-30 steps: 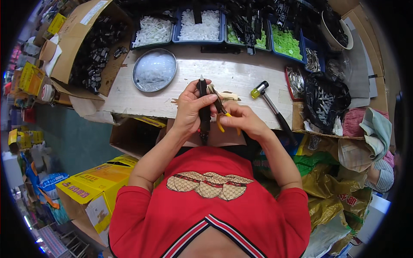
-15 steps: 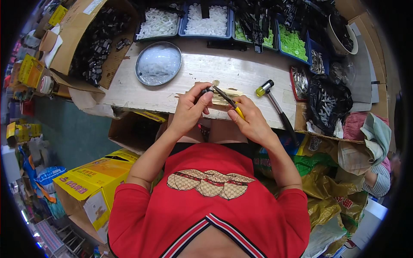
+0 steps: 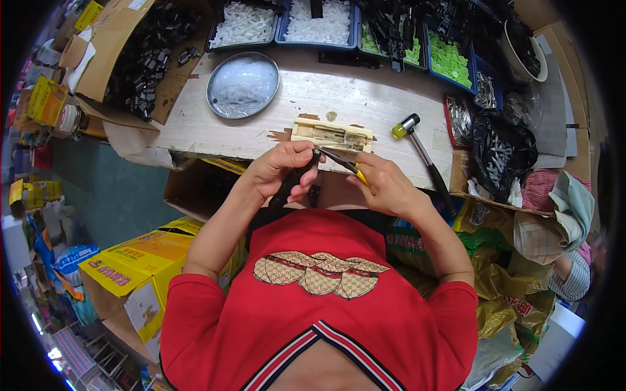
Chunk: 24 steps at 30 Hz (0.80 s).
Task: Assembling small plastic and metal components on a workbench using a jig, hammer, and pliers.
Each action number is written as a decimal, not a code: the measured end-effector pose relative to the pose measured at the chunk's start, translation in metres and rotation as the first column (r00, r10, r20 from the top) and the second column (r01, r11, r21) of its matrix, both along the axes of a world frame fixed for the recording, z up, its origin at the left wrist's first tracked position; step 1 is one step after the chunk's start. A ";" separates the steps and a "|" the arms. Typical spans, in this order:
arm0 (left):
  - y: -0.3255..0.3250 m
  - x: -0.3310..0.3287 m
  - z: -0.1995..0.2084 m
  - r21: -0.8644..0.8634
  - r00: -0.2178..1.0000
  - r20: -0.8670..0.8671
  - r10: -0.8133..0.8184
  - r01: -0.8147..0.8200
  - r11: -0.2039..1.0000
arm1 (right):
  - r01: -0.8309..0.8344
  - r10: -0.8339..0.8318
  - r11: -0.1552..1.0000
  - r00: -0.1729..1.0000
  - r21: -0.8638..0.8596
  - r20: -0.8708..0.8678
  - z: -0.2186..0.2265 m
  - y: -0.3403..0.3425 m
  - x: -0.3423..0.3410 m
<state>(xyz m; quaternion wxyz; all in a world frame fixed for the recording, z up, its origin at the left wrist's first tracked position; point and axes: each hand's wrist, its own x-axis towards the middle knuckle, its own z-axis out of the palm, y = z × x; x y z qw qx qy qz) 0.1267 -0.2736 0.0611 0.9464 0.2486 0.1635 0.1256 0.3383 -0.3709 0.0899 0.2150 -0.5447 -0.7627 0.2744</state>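
My left hand (image 3: pixel 277 168) is closed around a long black part (image 3: pixel 290 188), held at a slant just off the bench's front edge. A yellow-handled pair of pliers (image 3: pixel 360 173) is in my right hand (image 3: pixel 388 186). Its dark jaws reach left to the upper end of the black part, by my left thumb; whether they grip anything there is too small to tell. Just beyond my hands, a pale wooden block fixture (image 3: pixel 314 122) with a long recess lies on the bench. Right of it rests a hammer (image 3: pixel 418 148) with a yellow-and-black head and black grip.
A round metal dish (image 3: pixel 214 104) with whitish contents stands on the bench (image 3: pixel 293 72). Blue trays of white (image 3: pixel 317 23) and green pieces (image 3: pixel 450 62) line the back. At left is a carton of black parts (image 3: pixel 147 85); at right, a black bag of metal pieces (image 3: pixel 499 159).
Both hands have drawn closer to my body, down from over the wooden fixture, which now shows more fully. The black part is more visible in my left hand.
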 end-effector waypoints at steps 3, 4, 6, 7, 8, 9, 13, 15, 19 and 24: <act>-0.004 -0.005 -0.003 -0.131 0.993 0.114 -0.038 0.053 0.990 | -0.020 0.022 0.999 0.999 -0.029 0.048 0.010 0.000 -0.003; -0.004 -0.006 -0.004 -0.143 0.992 0.123 -0.035 0.053 0.988 | -0.023 0.025 0.999 0.999 -0.031 0.047 0.009 0.000 -0.004; -0.006 -0.008 -0.005 -0.155 0.991 0.131 -0.029 0.049 0.987 | -0.021 0.021 0.997 1.000 0.070 0.005 0.006 -0.001 -0.006; -0.007 -0.010 -0.004 -0.170 0.989 0.141 -0.030 0.055 0.984 | -0.023 0.023 0.997 1.000 0.069 0.003 0.006 -0.001 -0.007; -0.009 -0.011 -0.004 -0.185 0.988 0.152 -0.033 0.061 0.981 | -0.037 0.035 0.996 0.999 0.076 0.020 0.008 -0.002 -0.008; -0.010 -0.012 -0.003 -0.184 0.988 0.151 -0.034 0.062 0.981 | -0.049 0.046 0.995 0.998 0.082 0.037 0.010 -0.002 -0.008; -0.020 -0.009 0.001 -0.173 0.969 0.239 -0.063 0.106 0.979 | -0.115 0.109 0.991 0.991 0.071 0.079 0.015 -0.003 0.001; -0.022 -0.011 0.008 -0.129 0.969 0.226 -0.097 0.128 0.983 | -0.206 0.196 0.966 0.978 0.158 0.078 0.013 -0.001 0.005; -0.024 -0.036 0.009 0.075 0.986 -0.133 -0.098 0.108 0.991 | -0.118 0.110 0.963 0.993 0.242 0.046 0.012 -0.003 0.009; -0.022 -0.131 -0.067 0.629 0.411 -0.775 0.479 0.566 0.533 | 0.503 -0.608 0.790 0.717 0.352 0.340 -0.001 -0.033 0.076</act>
